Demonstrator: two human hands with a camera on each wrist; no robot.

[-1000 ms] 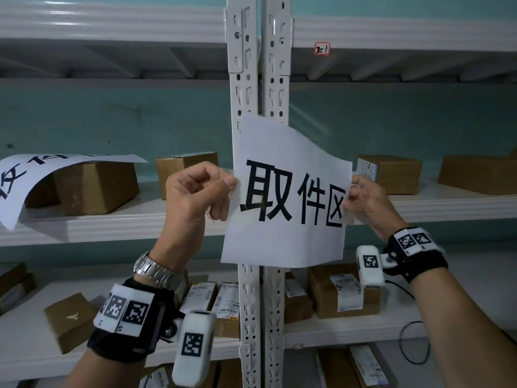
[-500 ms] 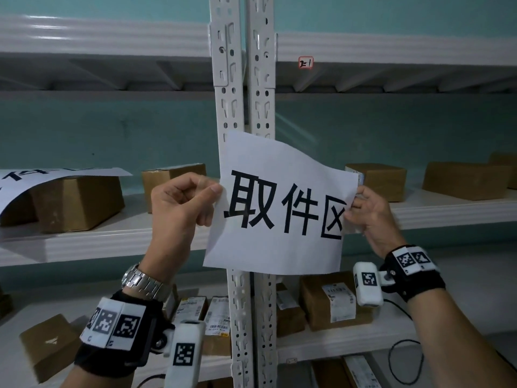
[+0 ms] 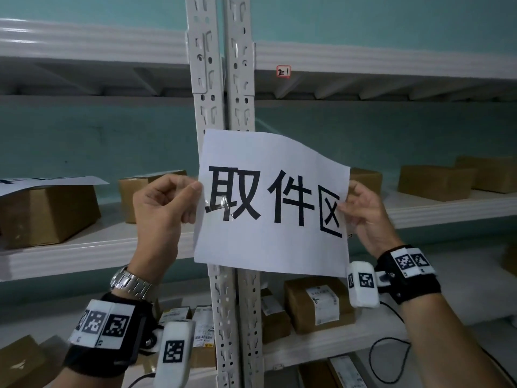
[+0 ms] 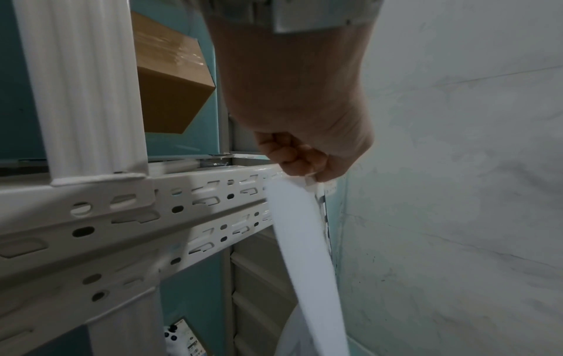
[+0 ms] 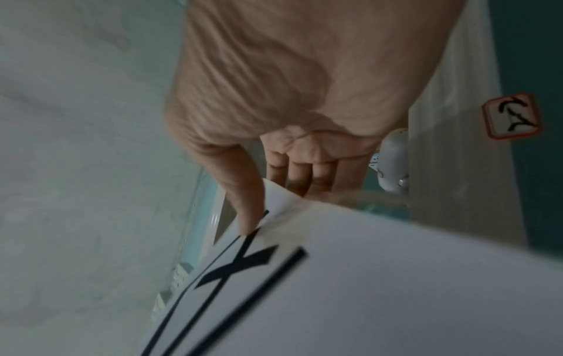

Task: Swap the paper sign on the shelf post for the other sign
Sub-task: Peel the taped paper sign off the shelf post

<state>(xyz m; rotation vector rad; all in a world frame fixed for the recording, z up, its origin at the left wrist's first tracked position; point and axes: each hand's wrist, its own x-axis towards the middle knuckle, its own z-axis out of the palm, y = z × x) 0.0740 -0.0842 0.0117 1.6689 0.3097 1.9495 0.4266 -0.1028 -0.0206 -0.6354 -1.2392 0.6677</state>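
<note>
A white paper sign (image 3: 271, 203) with large black characters hangs in front of the white slotted shelf post (image 3: 221, 65). My left hand (image 3: 165, 208) pinches its left edge, where a strip of clear tape (image 3: 216, 204) shines. My right hand (image 3: 363, 208) pinches the right edge, thumb in front. In the left wrist view the left hand (image 4: 300, 159) holds the sign (image 4: 307, 253) edge-on beside the post (image 4: 195, 202). In the right wrist view the right hand's thumb (image 5: 243, 200) presses the sign (image 5: 350, 277). The other sign (image 3: 42, 182) lies draped over a cardboard box (image 3: 50, 214) on the left shelf.
Cardboard boxes (image 3: 436, 179) stand on the middle shelf (image 3: 447, 208), and labelled parcels (image 3: 316, 306) sit on the lower shelf. A small red-edged label (image 3: 283, 71) is stuck on the upper shelf beam. A black cable (image 3: 386, 357) loops at the lower right.
The sign has tilted closer to level in front of the post, still held in both hands. The view has swung right, so the post and shelves sit further left in frame.
</note>
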